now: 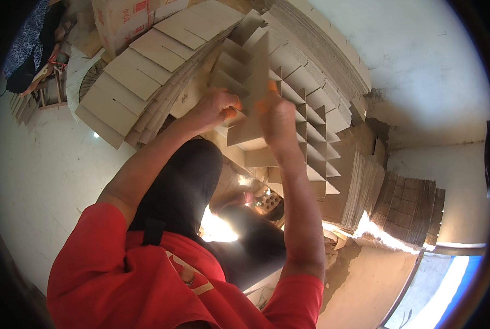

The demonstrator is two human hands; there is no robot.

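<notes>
- A cardboard strip (258,63), long, flat and pale brown, is held on edge above the left part of a cardboard divider grid (315,155), between the two hands; its upper part is blurred.
- By the right hand (278,112) the strip appears to be gripped near its middle, with the fingers folded in and the thumb laid along the edge; the exact contact is hidden by the back of the hand.
- The left hand (216,108) is held half closed just beside the strip, over the grid's left side, with the fingers curled; whether anything is pinched there cannot be told.
- Orange finger covers (229,113) are worn on both hands, by which some extra grip on smooth board is probably given.
- The grid is made up of crossed upright panels, and open square cells are formed by them on the right.
- The strip can be judged light and fairly stiff along its length, but easily bent across its face and weak wherever slots are cut.
- It is best taken by its long edge, with thumb and fingers set on opposite faces, and squeezed lightly so that it is not creased.
- Slotted sheets (141,68) are laid in overlapping rows to the left, and a stack of brown cardboard (360,178) is stood at the lower right.
</notes>
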